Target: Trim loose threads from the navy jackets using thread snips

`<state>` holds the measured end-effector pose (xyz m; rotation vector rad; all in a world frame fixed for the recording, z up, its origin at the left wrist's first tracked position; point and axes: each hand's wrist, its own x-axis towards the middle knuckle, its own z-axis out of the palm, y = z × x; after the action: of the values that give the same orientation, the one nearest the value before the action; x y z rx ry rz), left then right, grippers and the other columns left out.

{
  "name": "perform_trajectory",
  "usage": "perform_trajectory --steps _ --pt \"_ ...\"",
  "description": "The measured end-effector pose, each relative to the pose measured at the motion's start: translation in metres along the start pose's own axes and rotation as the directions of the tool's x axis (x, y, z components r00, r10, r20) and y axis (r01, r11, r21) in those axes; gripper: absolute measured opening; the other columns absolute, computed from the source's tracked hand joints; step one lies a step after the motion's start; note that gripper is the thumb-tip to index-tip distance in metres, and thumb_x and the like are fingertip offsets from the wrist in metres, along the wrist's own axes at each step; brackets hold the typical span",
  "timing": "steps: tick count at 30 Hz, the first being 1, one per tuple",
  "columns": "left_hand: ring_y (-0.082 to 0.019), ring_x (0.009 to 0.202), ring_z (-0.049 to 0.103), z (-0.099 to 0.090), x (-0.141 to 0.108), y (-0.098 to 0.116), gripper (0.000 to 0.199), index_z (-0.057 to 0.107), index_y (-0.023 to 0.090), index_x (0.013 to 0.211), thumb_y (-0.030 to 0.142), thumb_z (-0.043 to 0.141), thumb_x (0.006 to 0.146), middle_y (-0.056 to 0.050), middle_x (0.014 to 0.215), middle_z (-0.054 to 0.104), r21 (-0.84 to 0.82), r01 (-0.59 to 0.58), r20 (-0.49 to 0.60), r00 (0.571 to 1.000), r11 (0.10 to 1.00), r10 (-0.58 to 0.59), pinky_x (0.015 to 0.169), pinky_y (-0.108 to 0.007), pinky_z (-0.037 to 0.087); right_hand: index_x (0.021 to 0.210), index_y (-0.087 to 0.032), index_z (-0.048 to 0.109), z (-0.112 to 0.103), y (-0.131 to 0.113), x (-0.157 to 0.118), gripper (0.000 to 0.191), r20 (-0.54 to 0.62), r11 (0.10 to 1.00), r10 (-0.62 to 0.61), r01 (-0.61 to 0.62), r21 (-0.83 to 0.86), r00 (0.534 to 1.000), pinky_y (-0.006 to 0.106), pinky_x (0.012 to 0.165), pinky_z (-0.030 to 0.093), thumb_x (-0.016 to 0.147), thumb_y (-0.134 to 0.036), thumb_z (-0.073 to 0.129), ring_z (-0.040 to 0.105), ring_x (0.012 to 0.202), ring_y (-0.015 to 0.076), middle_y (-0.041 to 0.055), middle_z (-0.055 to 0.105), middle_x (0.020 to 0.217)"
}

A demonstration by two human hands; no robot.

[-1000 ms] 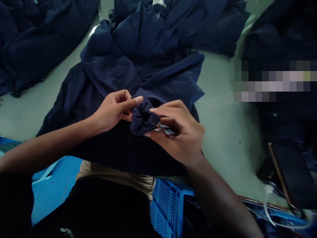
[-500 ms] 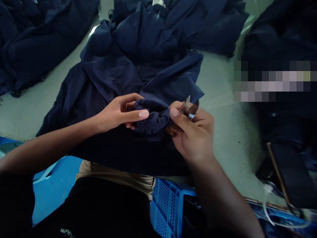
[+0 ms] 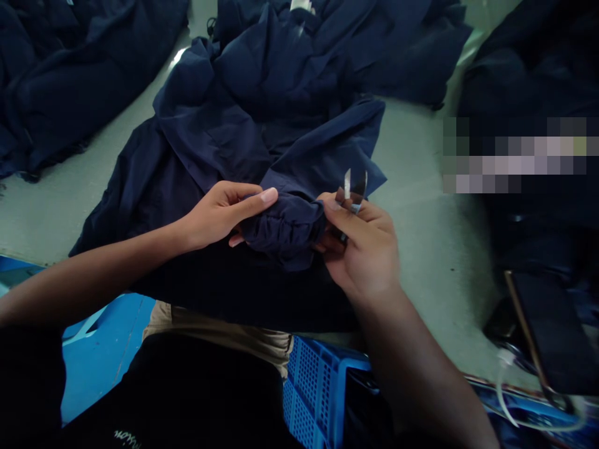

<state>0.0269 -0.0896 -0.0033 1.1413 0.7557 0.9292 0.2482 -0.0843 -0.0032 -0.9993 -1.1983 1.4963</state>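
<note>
A dark navy garment (image 3: 219, 134) lies in folds across the table's front edge, with a gathered, elastic-looking end (image 3: 290, 227) raised between my hands. My left hand (image 3: 222, 215) grips the left side of this gathered end, its thumb on top and its fingers partly hidden beneath the cloth. At the right side, my right hand (image 3: 362, 240) pinches the cloth between thumb and fingers. The same hand also holds a pair of thread snips (image 3: 349, 190), whose blades point up and stand apart, clear of the fabric.
More navy garments lie at the left (image 3: 70, 81), at the back and at the right (image 3: 515, 81) of the pale table (image 3: 421, 249). A dark phone (image 3: 552, 330) and a white cable (image 3: 503, 386) are at the right. Below the table edge stands a blue crate (image 3: 311, 386).
The gathered end has turned so its puckered band faces up more. My left thumb has shifted slightly up. The snips stand more upright, with both blades showing more clearly.
</note>
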Motion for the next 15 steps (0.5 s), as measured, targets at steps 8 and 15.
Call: perform_trajectory --steps 8,15 --pt "-0.005 0.045 0.05 0.0 -0.001 -0.001 0.049 0.06 0.015 0.069 0.055 0.069 0.097 0.003 0.057 0.053 0.007 -0.004 -0.015 1.0 1.0 0.004 0.038 -0.017 0.038 0.074 -0.022 0.064 0.005 -0.007 -0.002 0.032 -0.046 0.995 0.063 -0.059 0.076 0.997 0.024 0.039 0.03 0.081 -0.043 0.086 0.026 0.04 0.0046 -0.009 0.041 0.055" --pt "-0.002 0.039 0.044 -0.007 0.007 0.003 0.039 0.056 0.018 0.077 0.049 0.075 0.093 0.006 0.064 0.054 -0.062 -0.038 -0.411 0.912 0.997 0.009 0.039 -0.017 0.044 0.077 -0.024 0.073 0.005 -0.011 -0.007 0.024 -0.127 0.971 -0.239 0.238 -0.022 0.963 0.027 0.04 0.031 0.085 -0.044 0.084 0.036 0.042 0.0091 -0.0067 0.043 0.053"
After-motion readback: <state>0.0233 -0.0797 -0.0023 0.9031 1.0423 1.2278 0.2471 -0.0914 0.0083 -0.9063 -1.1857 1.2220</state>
